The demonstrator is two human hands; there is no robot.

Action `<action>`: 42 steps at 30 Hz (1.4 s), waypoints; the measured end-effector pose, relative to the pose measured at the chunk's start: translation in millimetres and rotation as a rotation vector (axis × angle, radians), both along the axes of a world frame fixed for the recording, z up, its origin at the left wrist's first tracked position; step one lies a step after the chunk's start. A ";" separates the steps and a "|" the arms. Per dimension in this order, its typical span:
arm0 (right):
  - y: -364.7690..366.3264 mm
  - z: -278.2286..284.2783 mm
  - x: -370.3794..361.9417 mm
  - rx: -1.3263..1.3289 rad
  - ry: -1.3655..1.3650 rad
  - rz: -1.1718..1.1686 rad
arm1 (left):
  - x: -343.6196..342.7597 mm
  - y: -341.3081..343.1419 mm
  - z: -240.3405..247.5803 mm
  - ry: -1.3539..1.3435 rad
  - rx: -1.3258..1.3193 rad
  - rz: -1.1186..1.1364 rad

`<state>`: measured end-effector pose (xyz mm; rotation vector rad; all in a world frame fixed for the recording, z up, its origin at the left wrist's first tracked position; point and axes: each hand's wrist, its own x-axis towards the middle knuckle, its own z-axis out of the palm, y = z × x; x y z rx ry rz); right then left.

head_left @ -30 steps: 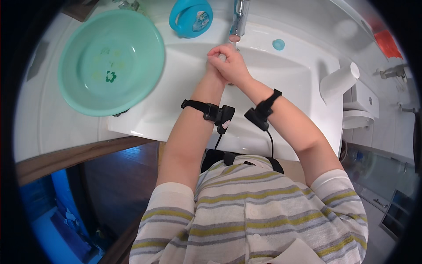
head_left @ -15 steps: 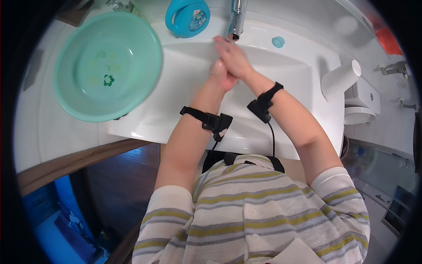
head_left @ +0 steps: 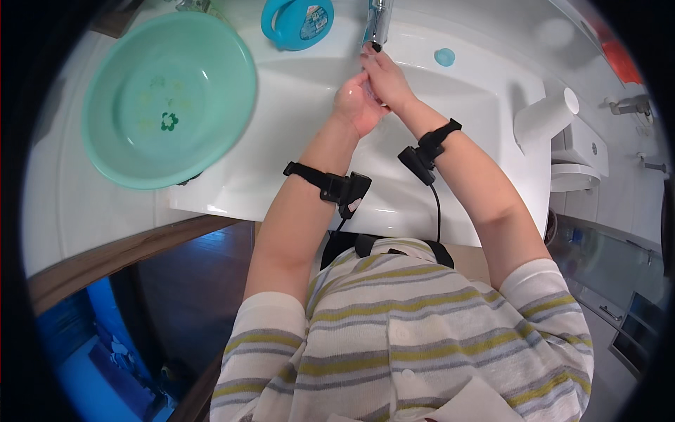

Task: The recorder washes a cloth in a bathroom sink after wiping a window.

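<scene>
My left hand (head_left: 356,109), wet and palm up, is held over the white sink (head_left: 450,105), just below the chrome faucet (head_left: 378,27). Against its fingers and palm lies my right hand (head_left: 388,81), with its fingers stretched toward the spout and its tips right under it. Neither hand holds an object. The right hand partly covers the left fingers. A black strap with a small device goes round each forearm, and a cable hangs from each.
A green plastic basin (head_left: 169,98) stands left of the sink. Behind the sink are a blue detergent bottle (head_left: 298,22) and a small light-blue disc (head_left: 444,57). To the right stands a white cylinder (head_left: 547,118), near a toilet (head_left: 575,177).
My hands have come apart a little from the rubbing clasp. The right fingers have moved up under the spout, and the left palm has turned more upward.
</scene>
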<state>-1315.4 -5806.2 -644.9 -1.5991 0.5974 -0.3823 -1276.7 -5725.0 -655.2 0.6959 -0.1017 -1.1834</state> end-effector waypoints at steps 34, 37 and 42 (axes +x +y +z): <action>52.0 -18.7 -16.8 -0.116 -0.271 0.122 | 6.5 24.7 7.7 -0.035 0.179 0.278; 28.6 -10.4 -3.0 -0.343 -0.289 0.201 | -11.5 9.6 -7.1 -0.086 0.090 0.226; 20.7 -13.9 -29.3 0.235 -0.116 0.154 | -18.8 18.0 27.1 0.107 -0.056 0.143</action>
